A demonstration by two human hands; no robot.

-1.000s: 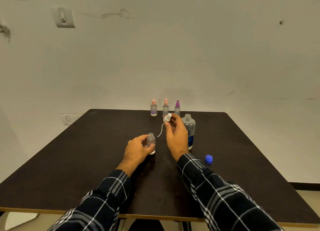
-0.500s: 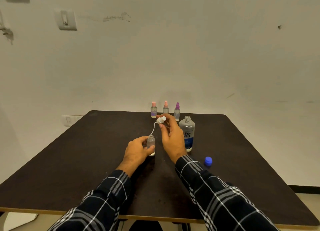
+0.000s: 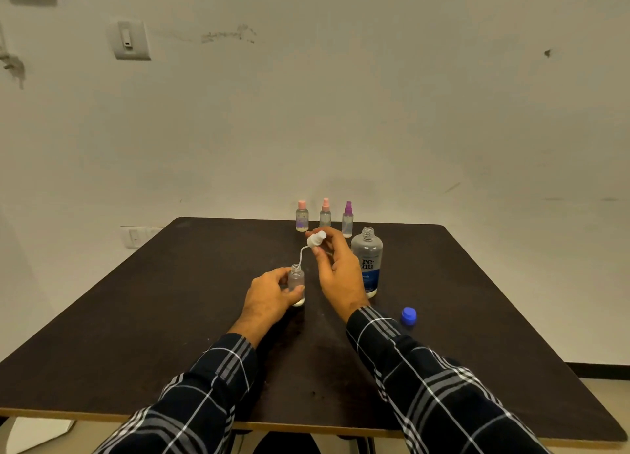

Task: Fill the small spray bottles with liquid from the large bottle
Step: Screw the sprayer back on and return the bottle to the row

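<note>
Small spray bottle [image 3: 296, 279] stands upright near the middle of the table [image 3: 170, 317], its neck open. The left hand [image 3: 269, 300] wraps round its lower body, thumb on the front, and this pins it down so that it cannot tip while something is fed in. How much liquid it holds is hard to read through the clear wall.

At about 4 o'clock from it lies a blue cap [image 3: 408, 316], apart from everything and clear of both sleeves, likely parked there to keep the working spot free.

Just above, at 1 o'clock, the right hand [image 3: 341, 273] pinches the white pump head [image 3: 316, 239] between thumb and fingertips. Its thin dip tube [image 3: 301, 257] curves down and its tip meets the bottle's mouth. By my reading the pump is going back on after filling.

Behind that hand, at 2 o'clock, the large bottle [image 3: 366, 262] stands uncapped, clear above its label and within easy reach for another pour.

Along the 12 o'clock edge a pink-capped bottle [image 3: 302, 215], a pink-sprayer bottle [image 3: 325, 213] and a purple-sprayer bottle [image 3: 347, 219] stand in a row, all closed.
</note>
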